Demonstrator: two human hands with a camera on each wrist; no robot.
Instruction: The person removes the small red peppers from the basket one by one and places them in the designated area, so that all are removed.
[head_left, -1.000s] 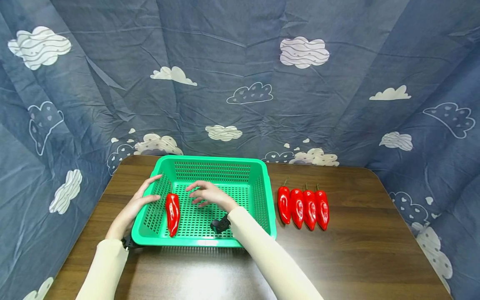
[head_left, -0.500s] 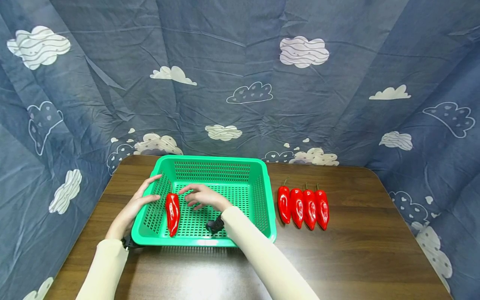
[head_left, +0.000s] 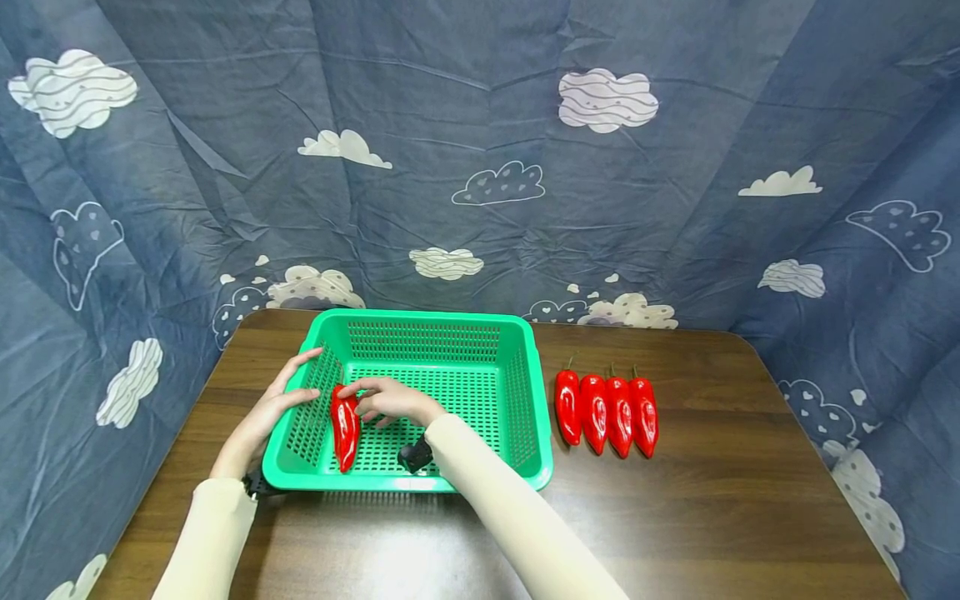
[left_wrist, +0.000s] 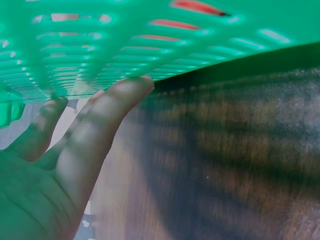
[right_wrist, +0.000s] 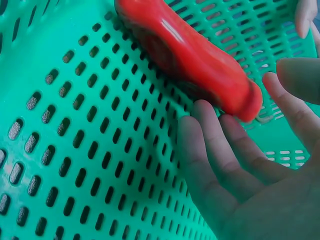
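Observation:
A glossy red chili pepper (head_left: 345,433) lies lengthwise along the left side inside a green slotted plastic basket (head_left: 442,483). My right hand (head_left: 393,402) is inside the basket, its fingertips right at the pepper's upper end. In the right wrist view, thumb and fingers are spread, and the pepper's blunt end (right_wrist: 245,102) points between them. My left hand (head_left: 262,421) rests with extended fingers at the basket's left rim. In the left wrist view, its fingers (left_wrist: 100,120) lie against the slotted outer wall (left_wrist: 240,35).
Several red chili peppers (head_left: 618,417) with green stems lie side by side on the brown wooden table (head_left: 705,500), right of the basket. A blue curtain (head_left: 450,167) with cloud prints hangs behind. Black wrist cameras (head_left: 415,455) are strapped to both wrists.
My right hand has moved left and slightly down across the basket, up to the chili pepper inside it. The left hand, basket and other peppers have stayed in place.

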